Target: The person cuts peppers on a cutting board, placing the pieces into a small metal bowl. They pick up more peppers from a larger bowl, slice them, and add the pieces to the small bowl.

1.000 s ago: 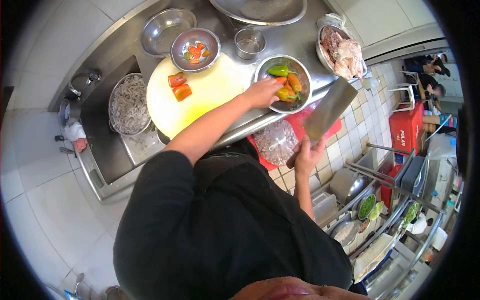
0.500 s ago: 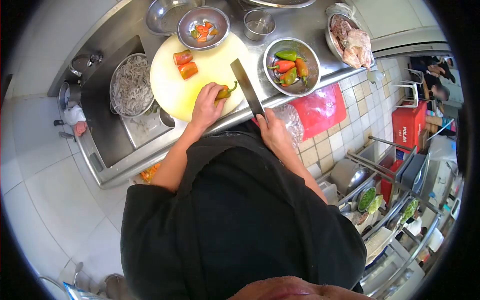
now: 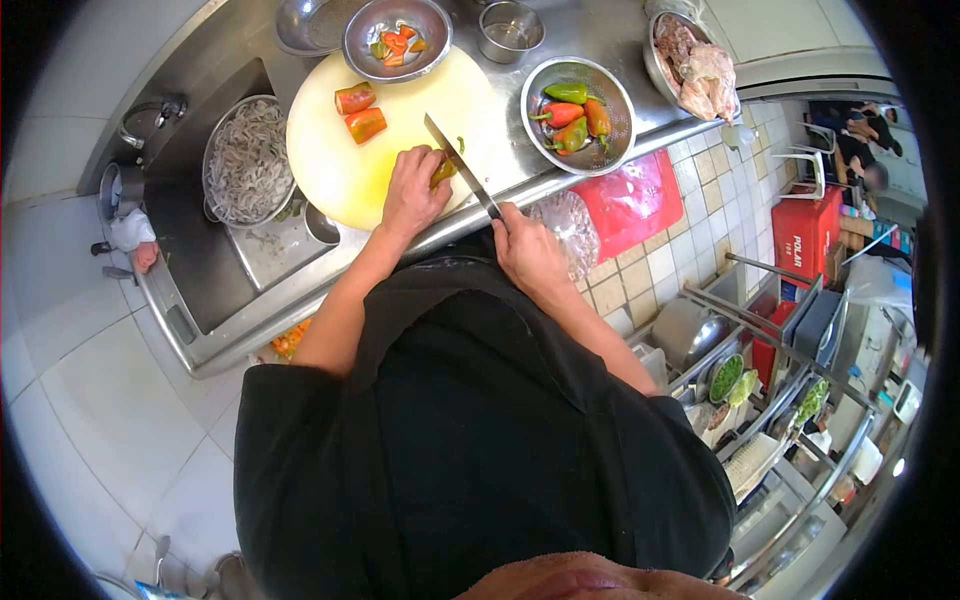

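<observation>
My left hand (image 3: 413, 190) is closed on a green-orange pepper (image 3: 442, 174), pressing it to the round, pale yellow cutting board (image 3: 325, 180). In my right hand (image 3: 530, 247) is the handle of a kitchen knife (image 3: 462, 168). Its blade slants across the pepper's stem end, close to my left fingertips, and a bit of green stem shows just beyond it. Two red pepper pieces (image 3: 366, 125) lie farther back on the board. At the board's far edge, a metal bowl (image 3: 438, 62) has small pepper pieces in it. Whole peppers (image 3: 570, 134) fill a perforated bowl (image 3: 618, 148) on the right.
On the left, a sink (image 3: 185, 255) holds a colander of greyish strips (image 3: 250, 160). A small metal cup (image 3: 511, 30) stands behind the board. Raw meat (image 3: 708, 78) sits in a bowl at far right. The counter's metal front edge (image 3: 460, 222) runs before me.
My right hand has brought the knife leftward onto the pepper's stem end; before, the blade was apart from it. My left hand still grips the pepper. The whole view has shifted slightly.
</observation>
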Available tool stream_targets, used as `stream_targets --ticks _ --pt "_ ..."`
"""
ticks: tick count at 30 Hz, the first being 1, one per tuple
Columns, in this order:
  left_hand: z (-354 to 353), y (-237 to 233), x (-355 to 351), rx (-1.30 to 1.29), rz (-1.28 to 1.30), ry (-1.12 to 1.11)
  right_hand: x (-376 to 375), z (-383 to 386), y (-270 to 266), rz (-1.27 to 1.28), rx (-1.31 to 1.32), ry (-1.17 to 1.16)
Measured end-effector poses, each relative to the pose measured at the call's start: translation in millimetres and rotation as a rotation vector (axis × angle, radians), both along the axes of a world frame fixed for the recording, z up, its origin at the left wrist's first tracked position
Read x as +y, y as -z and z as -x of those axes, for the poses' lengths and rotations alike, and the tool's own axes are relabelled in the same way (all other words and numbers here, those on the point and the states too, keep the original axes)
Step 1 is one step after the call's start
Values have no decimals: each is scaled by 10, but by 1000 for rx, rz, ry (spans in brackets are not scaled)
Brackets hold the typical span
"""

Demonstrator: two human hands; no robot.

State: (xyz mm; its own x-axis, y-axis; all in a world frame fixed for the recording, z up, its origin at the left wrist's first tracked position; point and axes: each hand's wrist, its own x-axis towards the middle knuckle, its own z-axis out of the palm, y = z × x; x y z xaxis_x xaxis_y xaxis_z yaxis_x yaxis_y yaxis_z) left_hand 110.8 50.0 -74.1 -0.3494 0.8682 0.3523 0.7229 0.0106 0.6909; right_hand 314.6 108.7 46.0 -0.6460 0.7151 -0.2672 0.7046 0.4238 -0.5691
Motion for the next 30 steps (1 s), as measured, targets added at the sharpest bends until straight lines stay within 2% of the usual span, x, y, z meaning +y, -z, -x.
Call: stream_targets --ticks 6,12,16,19,22,23,26,29,30 --pt "13 47 5 -23 -19 12 -51 -77 66 -39 49 -24" --pt "-1 132 15 -21 -65 1 -85 -32 -23 -17 -119 -53" --pt "-19 112 11 -30 -55 -5 32 158 333 -62 -107 -133" --pt "-4 37 12 -17 3 -30 95 291 355 -59 -149 -147" --pt "13 -128 -7 1 203 -78 176 272 321 14 -217 -102" --pt "35 -121 -10 75 206 -112 201 249 335 40 -181 -65" --pt "105 -242 -2 -323 127 -205 327 140 480 126 -72 19" --pt "173 -58 -117 -648 75 -307 350 60 558 244 4 60" --pt "177 -12 -161 -751 73 -329 305 53 567 212 24 63"
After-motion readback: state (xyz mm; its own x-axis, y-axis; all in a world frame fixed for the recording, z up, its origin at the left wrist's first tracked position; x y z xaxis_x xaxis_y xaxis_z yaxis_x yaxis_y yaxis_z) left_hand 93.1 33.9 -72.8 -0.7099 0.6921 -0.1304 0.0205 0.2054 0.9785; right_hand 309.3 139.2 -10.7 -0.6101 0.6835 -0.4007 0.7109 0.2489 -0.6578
